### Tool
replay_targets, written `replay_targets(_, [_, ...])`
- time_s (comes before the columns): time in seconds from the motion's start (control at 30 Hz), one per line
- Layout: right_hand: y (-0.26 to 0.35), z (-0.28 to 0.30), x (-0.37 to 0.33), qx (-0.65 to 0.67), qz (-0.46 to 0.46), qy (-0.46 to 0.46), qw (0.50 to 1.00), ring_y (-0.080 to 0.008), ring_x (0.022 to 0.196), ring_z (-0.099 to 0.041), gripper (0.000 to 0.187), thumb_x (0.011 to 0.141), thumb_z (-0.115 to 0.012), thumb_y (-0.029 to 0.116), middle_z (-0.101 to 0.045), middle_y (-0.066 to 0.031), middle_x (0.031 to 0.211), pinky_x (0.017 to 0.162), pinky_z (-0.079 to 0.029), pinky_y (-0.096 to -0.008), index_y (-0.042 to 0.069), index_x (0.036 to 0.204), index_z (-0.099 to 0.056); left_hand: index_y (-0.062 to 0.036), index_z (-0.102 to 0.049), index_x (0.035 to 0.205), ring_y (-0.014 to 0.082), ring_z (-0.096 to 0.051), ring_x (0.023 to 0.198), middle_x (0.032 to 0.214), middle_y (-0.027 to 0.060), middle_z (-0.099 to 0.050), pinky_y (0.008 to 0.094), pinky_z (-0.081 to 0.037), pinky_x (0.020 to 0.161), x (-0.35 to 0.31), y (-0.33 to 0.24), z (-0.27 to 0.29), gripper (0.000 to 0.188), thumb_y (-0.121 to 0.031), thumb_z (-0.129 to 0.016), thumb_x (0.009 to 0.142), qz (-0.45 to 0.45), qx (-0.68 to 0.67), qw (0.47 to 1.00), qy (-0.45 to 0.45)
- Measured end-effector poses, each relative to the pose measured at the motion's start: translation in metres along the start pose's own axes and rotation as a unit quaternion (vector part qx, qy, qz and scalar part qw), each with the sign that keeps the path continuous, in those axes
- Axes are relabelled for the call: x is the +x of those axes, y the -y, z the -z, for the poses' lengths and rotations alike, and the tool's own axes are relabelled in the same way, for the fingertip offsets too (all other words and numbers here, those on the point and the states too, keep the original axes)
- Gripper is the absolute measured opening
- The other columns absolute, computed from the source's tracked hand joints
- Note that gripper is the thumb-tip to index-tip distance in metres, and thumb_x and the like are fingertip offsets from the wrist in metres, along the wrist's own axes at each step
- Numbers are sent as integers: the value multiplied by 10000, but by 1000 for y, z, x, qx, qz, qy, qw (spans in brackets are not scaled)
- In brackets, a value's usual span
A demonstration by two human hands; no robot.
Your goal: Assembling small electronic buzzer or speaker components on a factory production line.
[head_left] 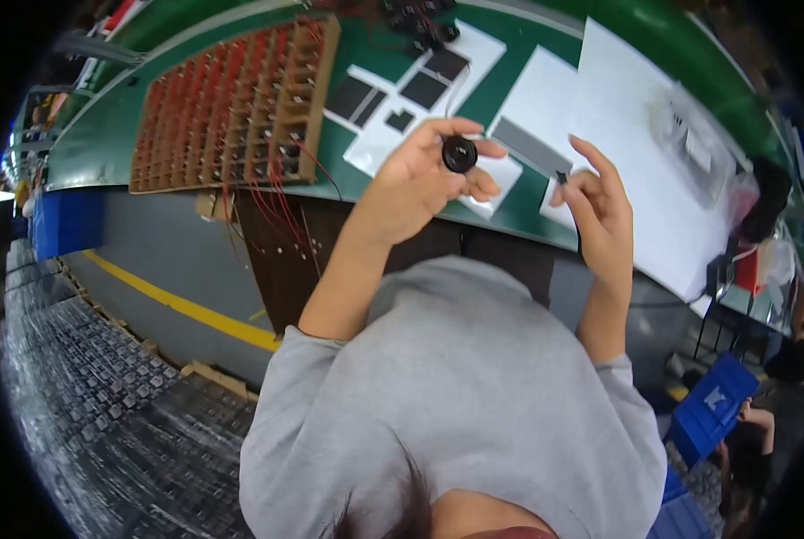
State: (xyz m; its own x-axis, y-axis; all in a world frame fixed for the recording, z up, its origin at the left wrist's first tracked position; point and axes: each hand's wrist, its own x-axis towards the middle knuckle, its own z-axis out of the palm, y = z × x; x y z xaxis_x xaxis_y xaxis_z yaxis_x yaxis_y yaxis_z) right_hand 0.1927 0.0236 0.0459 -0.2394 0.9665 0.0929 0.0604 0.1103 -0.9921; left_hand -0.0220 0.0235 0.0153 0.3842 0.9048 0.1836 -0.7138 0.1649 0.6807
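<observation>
My left hand grips a small round black part, which looks like a little speaker or motor, between thumb and fingers above the table's front edge. To its right, my right hand pinches a tiny black piece between thumb and index finger; that piece is too small to name. The two hands are apart. Beneath them lie white sheets and a grey strip. Beyond my left hand, dark square pads rest on white backing sheets.
On the left, a cardboard divider box holds many parts with red wires hanging over the front edge. Black parts are heaped at the back. A clear plastic bag lies at right. Another person at lower right holds a blue bin.
</observation>
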Motion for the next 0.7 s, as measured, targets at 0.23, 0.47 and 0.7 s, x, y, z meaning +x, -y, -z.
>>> replay_targets(0.23, [-4,-17,-14,62,-31,61,996,-85,635,-491,109,804,-517,39,-527,-24,710,638,-386,-206,-5,903,-517,-39,-303,1163,230,-618,668,973,268,-521,286,-509,616,-19,13,-1,398,-77,-512,827,106,15,994,-17])
replay_targets(0.47, [1,-21,-22,108,-40,90,989,-82,612,-490,73,789,-552,34,-544,-35,726,569,-391,-199,-6,839,-516,-14,-414,1003,208,-598,513,706,174,-575,261,-473,456,-26,19,-10,186,-89,-479,846,117,-24,992,-32])
replay_targets(0.7, [1,-34,-16,90,-43,82,992,-74,565,-482,68,787,-555,46,-559,-36,677,520,-382,-192,1,828,-525,-9,-424,938,199,-585,485,644,146,-551,253,-458,427,-21,18,-20,191,-180,-476,869,159,-26,981,-104])
